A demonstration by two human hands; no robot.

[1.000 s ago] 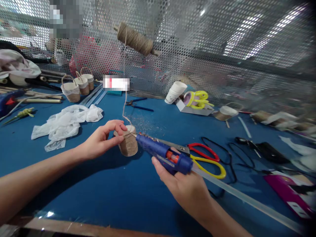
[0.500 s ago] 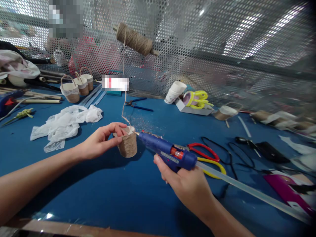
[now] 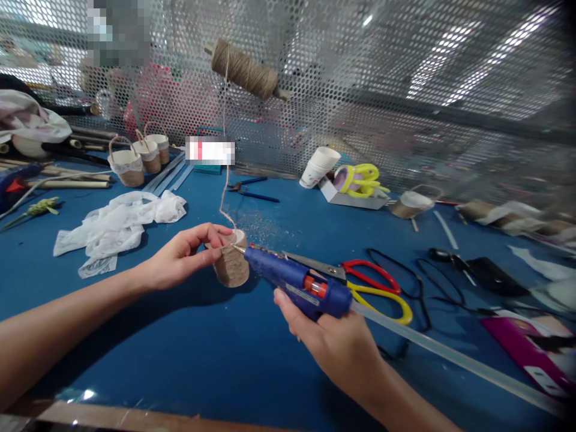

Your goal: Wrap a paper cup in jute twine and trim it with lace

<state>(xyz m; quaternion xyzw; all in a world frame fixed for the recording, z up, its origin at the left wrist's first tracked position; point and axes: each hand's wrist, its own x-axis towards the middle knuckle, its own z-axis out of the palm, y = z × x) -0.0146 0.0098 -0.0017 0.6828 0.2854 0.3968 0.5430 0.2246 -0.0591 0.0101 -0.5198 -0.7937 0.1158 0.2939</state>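
Pinching the brown cup (image 3: 233, 271) by its rim, your left hand (image 3: 186, 257) seems to hold it firm so the glue gun (image 3: 288, 275) can get its tip to the string (image 3: 224, 195). The cup is over the blue table (image 3: 202, 360), in front of you. Your right hand (image 3: 335, 342) grips the gun from below, pointing it left. Your left arm (image 3: 90, 309) reaches in sideways.

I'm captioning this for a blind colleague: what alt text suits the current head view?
A right hand aims a blue plastic glue gun at a small brown twine-wrapped cup, held by the left hand over a blue tabletop. Tan twine runs down to the cup from a brown spool.
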